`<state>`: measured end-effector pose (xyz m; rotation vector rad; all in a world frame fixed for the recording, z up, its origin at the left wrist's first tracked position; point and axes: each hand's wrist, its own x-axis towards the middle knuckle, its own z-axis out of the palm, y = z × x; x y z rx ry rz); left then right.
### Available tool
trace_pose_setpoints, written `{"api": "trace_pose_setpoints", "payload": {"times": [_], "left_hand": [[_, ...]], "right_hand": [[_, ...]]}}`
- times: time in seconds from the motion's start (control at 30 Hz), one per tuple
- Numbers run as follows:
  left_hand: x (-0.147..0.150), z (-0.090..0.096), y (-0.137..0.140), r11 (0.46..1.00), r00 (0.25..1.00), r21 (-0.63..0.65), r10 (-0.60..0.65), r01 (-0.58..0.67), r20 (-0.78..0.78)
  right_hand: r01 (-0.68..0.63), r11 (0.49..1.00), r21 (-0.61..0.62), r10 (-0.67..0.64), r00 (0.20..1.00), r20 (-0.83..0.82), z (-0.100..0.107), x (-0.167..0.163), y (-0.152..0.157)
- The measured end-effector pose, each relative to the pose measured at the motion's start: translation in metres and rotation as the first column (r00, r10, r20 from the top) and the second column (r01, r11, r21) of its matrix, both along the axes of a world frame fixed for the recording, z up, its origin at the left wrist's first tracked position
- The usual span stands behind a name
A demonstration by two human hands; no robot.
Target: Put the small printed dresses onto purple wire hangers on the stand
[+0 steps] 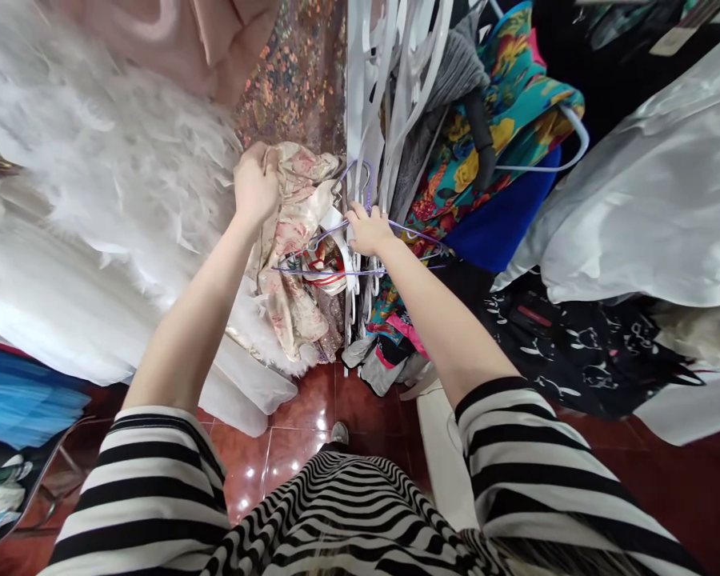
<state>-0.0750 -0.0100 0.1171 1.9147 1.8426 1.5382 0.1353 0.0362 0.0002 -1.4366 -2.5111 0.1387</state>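
Observation:
My left hand is closed on the edge of a cream garment with pink flowers, which hangs in loose folds below it. My right hand has its fingers bent over purple hangers; how many it grips I cannot tell. Behind the purple hangers, white hangers stand stacked in a dense vertical row. Between my hands, a piece with red and white straps shows partly through the purple hanger frames. A white tag-like strip hangs close to my right fingers.
White feathery clothing fills the left side, with sequined fabric beyond. At right hang a teal floral garment, a blue one and a white satin one. Below lies a red tiled floor.

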Motion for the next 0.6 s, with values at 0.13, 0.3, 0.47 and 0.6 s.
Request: {"api": "trace_pose_setpoints", "payload": {"times": [0.13,0.3,0.47,0.6], "left_hand": [[-0.007,0.011,-0.028,0.976,0.993,0.181,0.119,-0.122,0.024],[-0.022,0.022,-0.072,0.924,0.988,0.369,0.136,-0.098,-0.079],[-0.015,0.015,-0.1,0.999,0.956,-0.037,-0.032,0.022,-0.292],[-0.007,0.003,-0.116,0.932,0.824,-0.356,-0.248,0.061,-0.509]], "right_hand": [[0.004,1.0,0.006,-0.004,1.0,0.008,-0.003,0.001,0.003],[-0.008,1.0,0.025,0.008,1.0,0.007,-0.004,0.0,0.004],[0.031,0.999,0.017,-0.032,0.996,0.08,-0.002,-0.004,-0.001],[0.004,1.0,0.014,-0.005,0.995,0.097,0.001,-0.003,-0.004]]}}
